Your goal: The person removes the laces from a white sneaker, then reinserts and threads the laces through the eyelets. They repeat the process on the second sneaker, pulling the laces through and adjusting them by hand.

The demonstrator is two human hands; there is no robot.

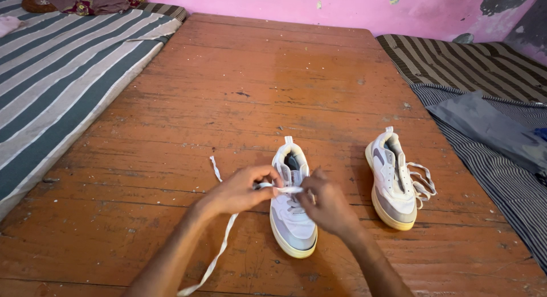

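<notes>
Lace (219, 248): white, flat. The loose tail runs from the bottom edge of the view up and right to the left hand; a short free end lies on the boards at upper left of that hand. A taut span crosses between the two hands, set crosswise over the shoe's length.

Left hand (239, 190): fingers closed, pinching the lace just left of the shoe's throat.

Right hand (327, 203): fingers closed on the other end of the same span, knuckles over the shoe's right edge. Both hands sit level, about equally near the eyelets; the gap between them lies directly over the tongue.

Shoe (292, 217): white and grey sneaker with a cream sole, under the hands, flat on the boards. Long axis runs near to far, toe toward the person, heel tab pointing away. The eyelets lie just below the fingers.

Second shoe (393, 186): matching, to the right and well apart, same heading, tilted slightly; its lace hangs in loose loops off the right side.

Floor (256, 86): worn red-brown wooden boards.

Striped mats: green and grey on the left (62, 80), brown and dark on the right (473, 63), with a grey cloth (490, 126) on the latter.

Wall (319, 6): pink, chipped, at the far end.
</notes>
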